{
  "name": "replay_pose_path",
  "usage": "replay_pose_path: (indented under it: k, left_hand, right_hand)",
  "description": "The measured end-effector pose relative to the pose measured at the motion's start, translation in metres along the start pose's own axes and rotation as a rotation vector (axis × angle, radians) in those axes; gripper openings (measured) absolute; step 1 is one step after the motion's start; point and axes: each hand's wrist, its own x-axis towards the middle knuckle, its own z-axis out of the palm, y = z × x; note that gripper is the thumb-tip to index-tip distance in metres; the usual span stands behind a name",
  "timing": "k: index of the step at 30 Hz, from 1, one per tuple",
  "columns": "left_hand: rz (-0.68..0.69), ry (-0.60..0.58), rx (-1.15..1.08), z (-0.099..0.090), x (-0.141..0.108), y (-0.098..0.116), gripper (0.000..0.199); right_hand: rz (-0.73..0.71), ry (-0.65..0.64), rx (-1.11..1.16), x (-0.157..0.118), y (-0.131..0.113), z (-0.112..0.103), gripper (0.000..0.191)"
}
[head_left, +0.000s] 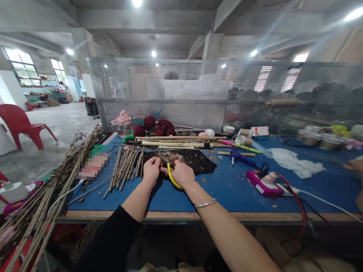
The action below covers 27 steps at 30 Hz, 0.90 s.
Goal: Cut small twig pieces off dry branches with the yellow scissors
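Nearest, long dry stalks (40,207) lie bundled to the left of the black cloth (205,161). At the cloth's near edge, the right hand (182,174) grasps yellow-handled scissors (170,178). The left hand (152,169), beside it, has its fingers bunched; whether they pinch anything cannot be told. Short stalk pieces (126,164) lie just left of the cloth; a blue glue gun (244,159) lies right. Beyond the cloth: pale rods (170,144), dark red yarn balls (165,128), then a perforated panel (142,79).
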Motion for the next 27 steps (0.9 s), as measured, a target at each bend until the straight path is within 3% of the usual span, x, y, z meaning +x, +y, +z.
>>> replay_pose_path:
  k: [10, 16, 27]
  left_hand:
    - [-0.034, 0.043, -0.095, 0.0018, 0.0029, -0.0012, 0.024]
    - [-0.018, 0.051, -0.101, 0.0013, 0.0026, 0.0013, 0.019]
    - [-0.019, 0.069, -0.093, 0.0013, 0.0011, 0.0037, 0.019]
  right_hand:
    - [0.083, 0.066, -0.008, 0.0011, 0.0015, -0.0004, 0.066]
    - [-0.071, 0.081, 0.004, -0.0012, 0.0011, 0.0002, 0.067]
    - [-0.043, 0.106, -0.014, 0.0011, 0.0030, 0.0028, 0.066]
